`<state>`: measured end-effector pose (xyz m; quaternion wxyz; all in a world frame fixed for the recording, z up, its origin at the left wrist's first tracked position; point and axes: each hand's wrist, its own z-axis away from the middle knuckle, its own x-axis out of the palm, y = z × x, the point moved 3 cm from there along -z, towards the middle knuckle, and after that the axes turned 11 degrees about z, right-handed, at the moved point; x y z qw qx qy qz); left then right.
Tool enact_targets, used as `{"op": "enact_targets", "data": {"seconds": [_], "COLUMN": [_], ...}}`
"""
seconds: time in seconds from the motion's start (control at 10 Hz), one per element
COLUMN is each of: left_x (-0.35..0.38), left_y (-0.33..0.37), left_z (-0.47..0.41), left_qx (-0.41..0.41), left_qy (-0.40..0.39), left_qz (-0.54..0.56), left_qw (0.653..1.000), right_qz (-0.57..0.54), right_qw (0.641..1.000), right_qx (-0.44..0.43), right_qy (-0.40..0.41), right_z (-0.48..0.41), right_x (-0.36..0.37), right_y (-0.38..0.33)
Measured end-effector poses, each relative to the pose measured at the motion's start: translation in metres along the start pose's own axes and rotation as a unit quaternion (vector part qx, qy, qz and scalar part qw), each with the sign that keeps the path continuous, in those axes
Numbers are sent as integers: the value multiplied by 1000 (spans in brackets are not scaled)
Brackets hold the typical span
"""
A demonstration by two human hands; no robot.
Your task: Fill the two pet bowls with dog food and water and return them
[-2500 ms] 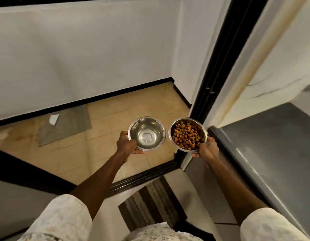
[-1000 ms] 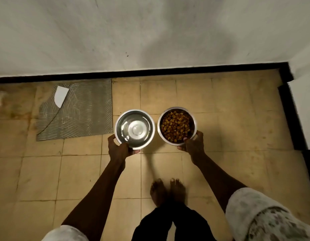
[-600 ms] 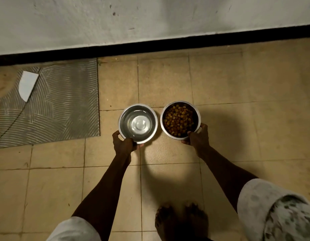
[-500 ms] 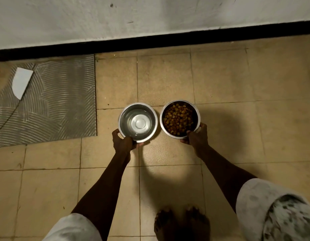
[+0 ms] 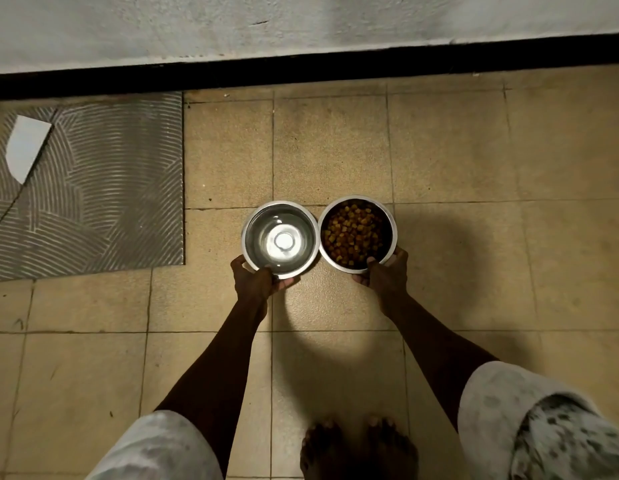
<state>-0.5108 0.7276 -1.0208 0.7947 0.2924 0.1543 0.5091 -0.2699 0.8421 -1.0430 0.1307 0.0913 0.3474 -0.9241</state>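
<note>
Two steel pet bowls hang side by side low over the tiled floor, rims almost touching. The water bowl (image 5: 281,238) on the left holds clear water; my left hand (image 5: 255,281) grips its near rim. The food bowl (image 5: 356,233) on the right is full of brown kibble; my right hand (image 5: 386,274) grips its near rim, thumb over the edge. Whether the bowls rest on the floor or hover just above it, I cannot tell.
A grey ribbed mat (image 5: 93,188) with a white scrap (image 5: 25,147) on it lies at the left. A white wall with a black skirting (image 5: 336,67) runs across the top. My bare feet (image 5: 356,448) stand on the tan tiles below the bowls.
I came through the doorway, faced the wall and bent down. Both bowls have dropped closer to the floor tiles, still held the same way.
</note>
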Motion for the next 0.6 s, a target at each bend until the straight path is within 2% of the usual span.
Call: {"op": "enact_targets", "data": {"seconds": [0.1, 0.2, 0.3, 0.4, 0.5, 0.6], "left_x": [-3, -14, -19, -22, -11, 4], "left_y": [-1, 3, 12, 38, 58, 102], "left_z": [0, 7, 25, 78, 123, 192], "left_qx": [-9, -12, -11, 79, 120, 139], "left_qy": [-12, 9, 50, 33, -18, -80], "left_qz": [3, 3, -59, -326, -369, -391], "left_qw": [1000, 1000, 997, 942, 922, 906], "right_qz": [-16, -40, -29, 26, 79, 135], "right_qw": [1000, 999, 999, 998, 996, 990], "right_qx": [-1, 12, 25, 48, 49, 10], "right_qy": [-6, -19, -21, -17, -18, -31], "right_z": [3, 16, 34, 82, 125, 197], "right_x": [1, 0, -4, -18, -25, -40], "right_y": [2, 2, -9, -26, -52, -108]}}
